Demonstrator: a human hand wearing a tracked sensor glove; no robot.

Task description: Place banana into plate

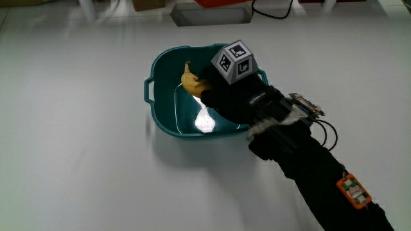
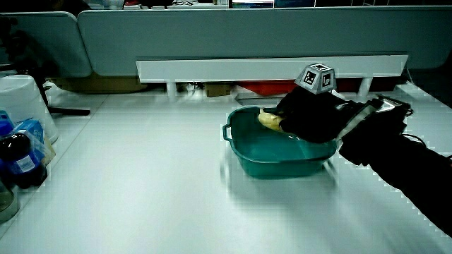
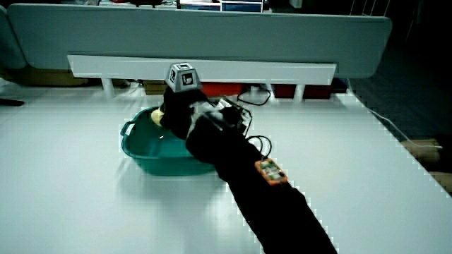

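Note:
A teal basin [image 1: 154, 96] with small handles serves as the plate and stands on the white table. The yellow banana [image 1: 190, 81] lies inside it, near the rim farther from the person. The black-gloved hand [image 1: 231, 96], with its patterned cube on top, reaches into the basin, and its fingers are closed on the banana's end. In both side views the hand [image 2: 311, 113] [image 3: 180, 109] sits low in the basin [image 2: 275, 159] [image 3: 152, 161]. The banana [image 2: 268, 120] pokes out from under the glove, and in a side view only a sliver of banana [image 3: 157, 117] shows.
A dark bottle [image 2: 21, 166] and a white container [image 2: 21, 102] stand at the table's edge. A white rail [image 2: 272, 68] runs along the low partition. A grey box [image 1: 212, 13] and a black cable [image 1: 270, 13] lie farther from the person than the basin.

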